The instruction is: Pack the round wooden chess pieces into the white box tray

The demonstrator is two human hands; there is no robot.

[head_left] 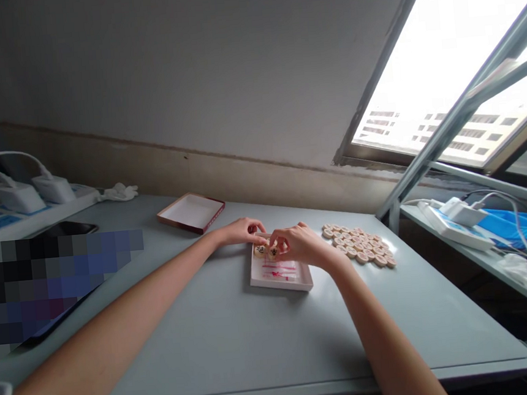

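A shallow white open box lies on the table with a few round xiangqi pieces along its far side, their characters dark. In front of the pieces, inside the box, is a clear plastic packet with pink-red print. My left hand is at the box's far left corner, thumb and fingers curled together beside the pieces; what lies between them is hidden. My right hand reaches over the box's right side, its fingertips pinched on a xiangqi piece.
Many xiangqi pieces lie flat in a cluster to the right. A box lid rests upside down at the back left. A phone, power strips with chargers and a pixelated area are on the left. A metal post stands at the right edge.
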